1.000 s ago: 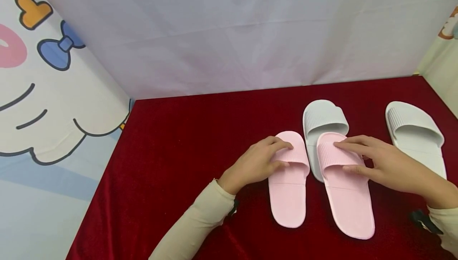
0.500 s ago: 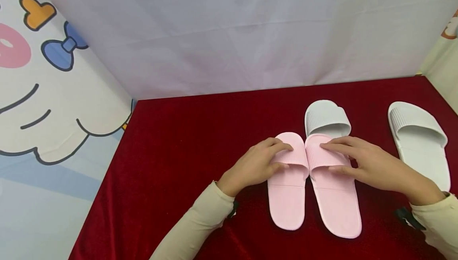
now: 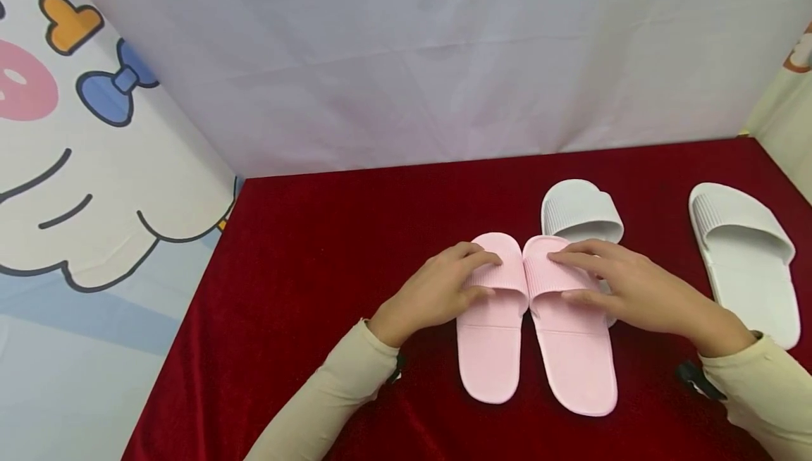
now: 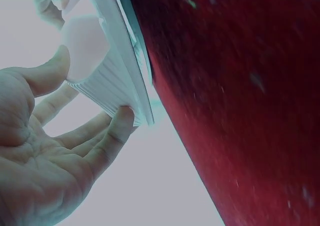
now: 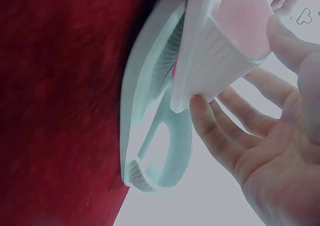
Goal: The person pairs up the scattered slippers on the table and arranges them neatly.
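Observation:
In the head view, two pink slippers stand side by side, their inner edges touching near the straps and their heels spread apart. My left hand [image 3: 438,290] pinches the strap of the left pink slipper [image 3: 490,362], thumb at the strap's open edge and fingers over its ribbed top. On the right pink slipper [image 3: 577,373] my right hand [image 3: 628,290] has the same pinch. A white slipper [image 3: 580,209] lies behind and is partly covered by the right pink one. In the right wrist view, the pink slipper [image 5: 205,68] is above a white slipper [image 5: 172,141].
Another white slipper [image 3: 751,285] lies at the right, beyond my right hand. Red cloth [image 3: 342,249] covers the table, stretching out to the left. A pale curtain [image 3: 406,66] hangs along the back edge, and a cartoon-printed cloth [image 3: 95,221] hangs at the left.
My right hand has brought its pink slipper leftward against the other one. Both hands and both pink slippers have then shifted slightly left together. The white slippers keep their places.

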Action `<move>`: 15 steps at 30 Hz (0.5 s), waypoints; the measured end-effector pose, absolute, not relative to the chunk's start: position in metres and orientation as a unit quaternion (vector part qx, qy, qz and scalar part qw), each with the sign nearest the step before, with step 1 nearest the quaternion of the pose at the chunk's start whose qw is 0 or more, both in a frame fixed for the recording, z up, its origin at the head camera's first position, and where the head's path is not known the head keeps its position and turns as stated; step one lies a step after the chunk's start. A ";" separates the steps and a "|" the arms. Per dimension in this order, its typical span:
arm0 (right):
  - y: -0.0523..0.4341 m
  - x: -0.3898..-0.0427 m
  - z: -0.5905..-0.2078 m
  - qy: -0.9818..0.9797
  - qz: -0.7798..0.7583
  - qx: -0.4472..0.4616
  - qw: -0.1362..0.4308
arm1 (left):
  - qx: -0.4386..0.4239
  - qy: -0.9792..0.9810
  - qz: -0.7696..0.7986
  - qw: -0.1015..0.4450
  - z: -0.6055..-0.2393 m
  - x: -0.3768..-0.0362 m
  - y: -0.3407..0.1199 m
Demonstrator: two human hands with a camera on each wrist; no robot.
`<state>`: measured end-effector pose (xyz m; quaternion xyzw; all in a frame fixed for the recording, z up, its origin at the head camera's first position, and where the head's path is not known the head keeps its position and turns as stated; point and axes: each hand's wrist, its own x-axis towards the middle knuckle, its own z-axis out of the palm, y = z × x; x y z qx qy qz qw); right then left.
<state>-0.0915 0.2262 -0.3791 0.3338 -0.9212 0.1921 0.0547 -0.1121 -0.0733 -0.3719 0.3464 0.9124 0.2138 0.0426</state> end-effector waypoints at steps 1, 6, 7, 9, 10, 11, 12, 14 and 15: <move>0.224 -0.093 -0.379 -0.921 0.194 0.333 0.053 | 0.345 0.913 0.215 0.042 -0.371 -0.112 -0.076; 0.208 -0.099 -0.377 -0.923 0.210 0.322 0.030 | 0.337 0.915 0.219 0.035 -0.373 -0.114 -0.087; 0.204 -0.101 -0.377 -0.922 0.215 0.321 0.027 | 0.335 0.916 0.219 0.033 -0.374 -0.115 -0.090; 0.197 -0.104 -0.376 -0.920 0.222 0.321 0.022 | 0.330 0.918 0.219 0.029 -0.375 -0.116 -0.094; 0.194 -0.105 -0.376 -0.919 0.224 0.323 0.022 | 0.327 0.919 0.220 0.026 -0.375 -0.117 -0.097; 0.191 -0.107 -0.376 -0.919 0.224 0.325 0.021 | 0.324 0.920 0.220 0.023 -0.376 -0.117 -0.100; 0.188 -0.108 -0.376 -0.918 0.223 0.327 0.020 | 0.323 0.921 0.219 0.019 -0.376 -0.117 -0.102; 0.182 -0.111 -0.376 -0.917 0.221 0.332 0.020 | 0.319 0.922 0.218 0.013 -0.376 -0.118 -0.107; 0.179 -0.112 -0.376 -0.916 0.220 0.335 0.020 | 0.317 0.923 0.217 0.010 -0.376 -0.119 -0.110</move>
